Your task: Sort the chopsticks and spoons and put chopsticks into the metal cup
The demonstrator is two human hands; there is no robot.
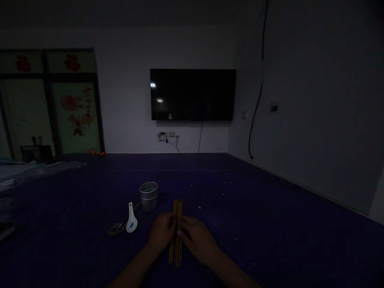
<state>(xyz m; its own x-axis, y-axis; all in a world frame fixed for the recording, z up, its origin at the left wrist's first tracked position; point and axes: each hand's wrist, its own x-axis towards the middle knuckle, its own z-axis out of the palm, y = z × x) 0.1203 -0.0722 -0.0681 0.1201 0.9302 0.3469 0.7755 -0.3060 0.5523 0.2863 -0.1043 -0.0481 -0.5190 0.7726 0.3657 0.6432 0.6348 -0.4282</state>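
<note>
Several thin brown chopsticks form a loose bundle on the dark blue table, pointing away from me. My left hand is closed on the bundle's left side, and my right hand grips it from the right, fingers and thumb around the middle. The chopstick ends stick out above and below both hands. Left of the bundle stands a grey metal cup, upright. A white spoon with a blue mark lies beside it, next to a metal spoon that is dim.
The blue table reaches to the back wall, where a black television hangs. Clear plastic sheeting and a dark box are at the far left. Small white bits are scattered on the right side.
</note>
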